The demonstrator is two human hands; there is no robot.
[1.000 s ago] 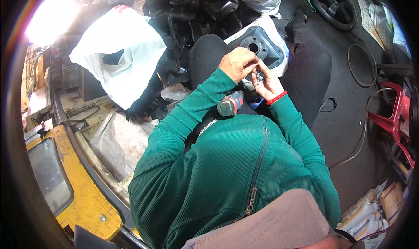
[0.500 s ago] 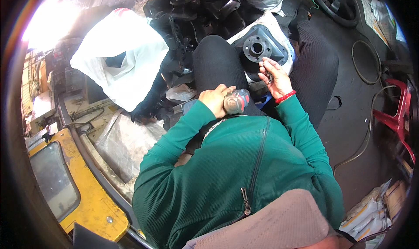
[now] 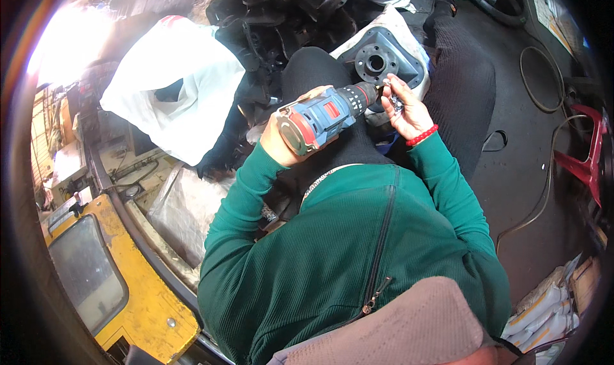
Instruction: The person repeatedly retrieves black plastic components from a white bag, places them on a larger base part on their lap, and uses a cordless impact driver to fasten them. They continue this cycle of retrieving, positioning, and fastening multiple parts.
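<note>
My left hand is wrapped round a blue cordless drill with red and black parts, held above my left thigh. Its chuck points up and right, close to the fingertips of my right hand. Those fingers are curled, with several small shiny metal pieces, probably screws, in the palm, and something tiny is pinched at the thumb and fingertip. Just beyond the chuck sits a black square-based part with a round flange, a central hole and small holes round it. It rests on white sacking between my legs.
A white plastic bag stands open at left, beside a pile of black parts. Nearer is a yellow machine panel with a window. A red plastic stool or chair and a loose cable are at right.
My left hand has raised the drill from beside my thigh and swung its chuck toward the right hand. The right hand stays near the flange, having shifted only slightly.
</note>
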